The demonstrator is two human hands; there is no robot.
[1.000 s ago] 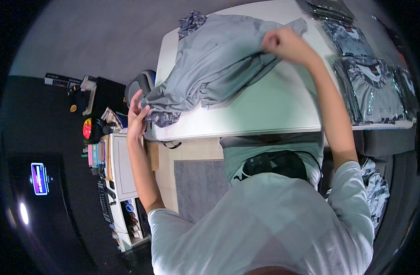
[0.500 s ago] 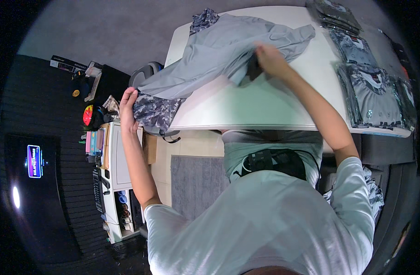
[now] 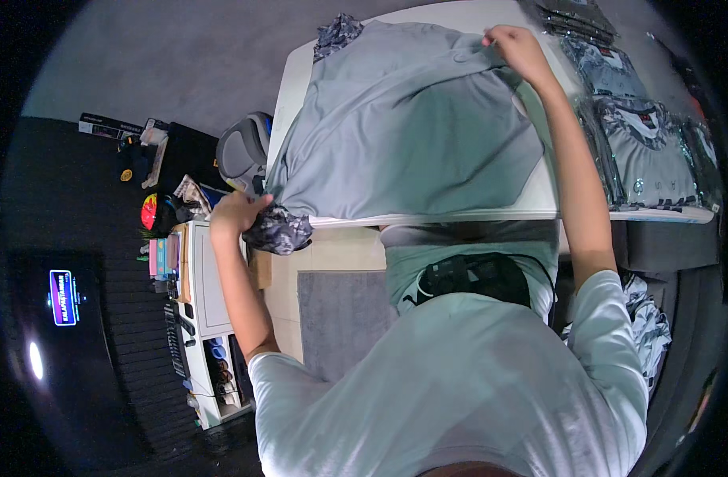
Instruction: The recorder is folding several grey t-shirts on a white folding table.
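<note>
A grey shirt (image 3: 412,135) with camouflage-patterned sleeves lies spread over the white table (image 3: 435,11), some folds running across it. Its far sleeve (image 3: 338,35) is bunched at the table's far left. The near sleeve (image 3: 280,230) hangs crumpled past the near left corner. There my left hand (image 3: 237,213) is closed on the shirt's cloth beside this sleeve. At the far right, my right hand (image 3: 515,49) pinches the shirt's edge, arm stretched forward.
Shirts in clear plastic bags (image 3: 646,159) are stacked along the table's right side. A grey chair (image 3: 243,149) stands beyond the left edge. At the left is a white cabinet (image 3: 207,274) with things on it. A grey rug (image 3: 340,318) lies on the floor.
My right hand has moved farther out and to the right, and the shirt's cloth now spreads to the table's near edge. My left hand has moved slightly nearer and to the right.
</note>
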